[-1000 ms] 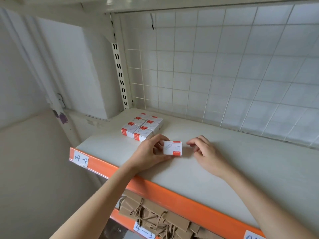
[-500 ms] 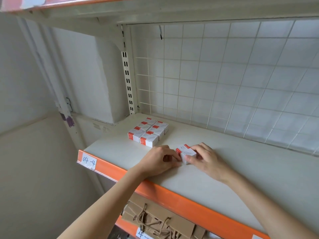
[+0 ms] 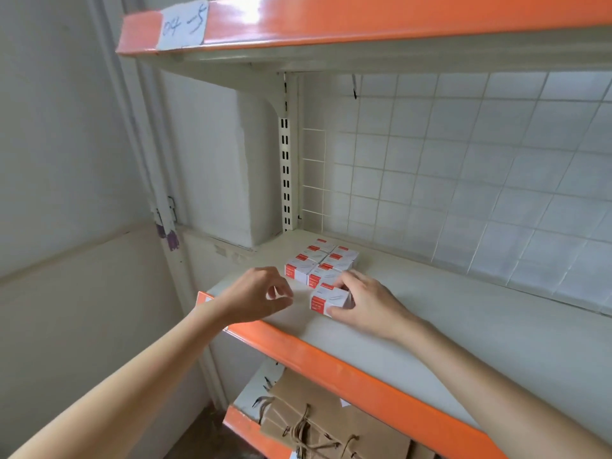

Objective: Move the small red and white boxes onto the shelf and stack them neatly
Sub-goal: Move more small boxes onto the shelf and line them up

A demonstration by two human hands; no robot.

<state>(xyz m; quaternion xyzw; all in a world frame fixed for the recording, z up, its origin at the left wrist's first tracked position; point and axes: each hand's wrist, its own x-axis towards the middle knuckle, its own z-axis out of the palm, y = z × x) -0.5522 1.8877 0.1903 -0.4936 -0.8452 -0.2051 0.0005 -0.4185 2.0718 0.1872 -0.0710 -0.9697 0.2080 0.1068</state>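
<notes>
Several small red and white boxes [image 3: 323, 261] sit packed together in a block near the back left of the white shelf [image 3: 463, 326]. One more red and white box [image 3: 328, 301] lies on the shelf just in front of that block. My right hand [image 3: 367, 301] grips this box from its right side, fingers at its far edge and thumb at its near edge. My left hand [image 3: 258, 294] hovers just left of the box with loosely curled fingers, holding nothing.
The shelf has an orange front edge [image 3: 347, 369] and a wire grid back [image 3: 463, 167]. Another orange-edged shelf [image 3: 364, 18] hangs overhead. Brown paper bags [image 3: 318, 422] lie on the shelf below. A white wall stands to the left.
My right hand has carried the single box leftward up to the block of boxes. My left hand has let go of it and drawn back to the left. The view has tilted upward.
</notes>
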